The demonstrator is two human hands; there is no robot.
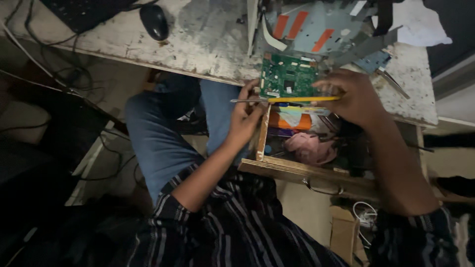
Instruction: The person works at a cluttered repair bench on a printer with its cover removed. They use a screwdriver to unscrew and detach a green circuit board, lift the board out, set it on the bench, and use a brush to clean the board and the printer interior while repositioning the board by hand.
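Overhead, head view only. Worn white worktable point(198, 44), paint chipped, seen from above. Green circuit board point(288, 76) sits at the table's near edge, partly over an open wooden drawer point(297, 170).

Right hand point(354, 96) rests at the board's right side, fingers curled together over the yellow handle end of a screwdriver point(292, 99). The tool lies level across the board's lower edge, its metal shaft pointing toward the left hand point(246, 118). Left hand holds the board's lower left corner, thumb and fingertips pinched near the shaft tip; whether they touch the shaft itself is hard to tell in the dim light.

Drawer contents: an orange packet point(292, 121) near the back, a crumpled pink cloth or bag point(309, 148) in the middle, dark odds and ends to the right too shadowed to make out.

Behind the board, a grey metal plate with orange strips point(316, 29). Black mouse point(154, 21) and a keyboard corner point(81, 12) at the table's far left. Blue jeans point(163, 133) and striped shirt sleeves point(222, 222) below.
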